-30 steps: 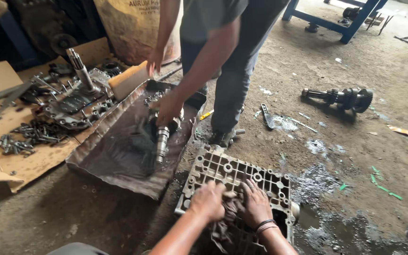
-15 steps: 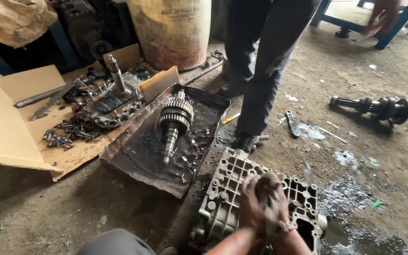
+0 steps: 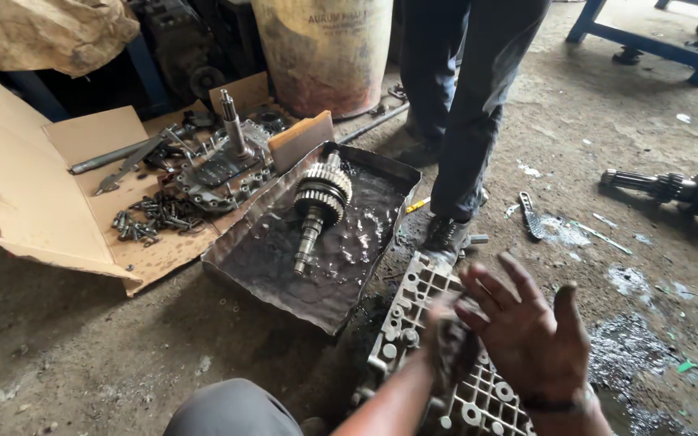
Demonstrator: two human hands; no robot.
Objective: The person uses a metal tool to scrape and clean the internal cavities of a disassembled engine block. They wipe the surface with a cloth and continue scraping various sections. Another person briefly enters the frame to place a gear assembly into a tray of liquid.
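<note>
Cardboard sheet (image 3: 58, 194) lying at far left, carrying loose bolts (image 3: 151, 218), a wrench (image 3: 127, 171) and a flat metal plate (image 3: 220, 173) with an upright shaft. Just right of it, dark oily metal tray (image 3: 284, 282) holding a gear shaft (image 3: 319, 206), gear end far, thin end near. Beyond, standing on the dirty floor, a bystander's dark trouser legs (image 3: 462, 105) and a drum (image 3: 325, 48). Near centre, ribbed aluminium gearbox housing (image 3: 414, 307) lying flat below both hands. Left hand (image 3: 450, 347) closing around a grimy rag (image 3: 446, 339), pressing it against the right palm. Right hand (image 3: 531, 323) spreading wide, fingers apart, gripping nothing. Far right, another gear shaft (image 3: 680, 190) lying on the floor.
</note>
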